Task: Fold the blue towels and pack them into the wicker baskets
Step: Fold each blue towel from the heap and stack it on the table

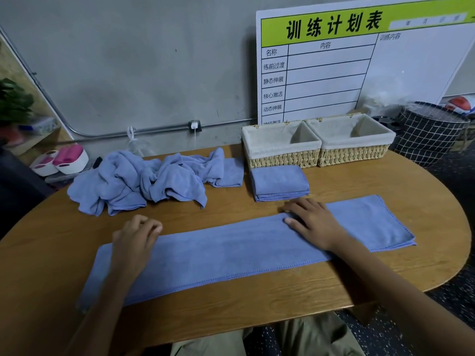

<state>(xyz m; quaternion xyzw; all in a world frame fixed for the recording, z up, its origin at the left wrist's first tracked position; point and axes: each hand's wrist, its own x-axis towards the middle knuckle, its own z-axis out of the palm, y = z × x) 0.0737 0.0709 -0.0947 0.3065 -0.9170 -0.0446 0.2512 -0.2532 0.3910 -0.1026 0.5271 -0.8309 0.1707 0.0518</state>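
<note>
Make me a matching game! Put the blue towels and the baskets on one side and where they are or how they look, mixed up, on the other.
Things:
1. long blue towel strip
2. crumpled blue towel pile
3. neatly folded blue towel stack
4. two lined wicker baskets

States:
A. empty, at the table's back edge
B. flat under both hands
C. right in front of the baskets
D. heaped, unfolded, at the left

Pairs: 1-B, 2-D, 3-C, 4-A

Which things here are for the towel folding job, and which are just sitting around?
For the job:
long towel
folded towel
towel heap
left basket
right basket

Just sitting around:
schedule board
checked bin
pink and white tubs
</note>
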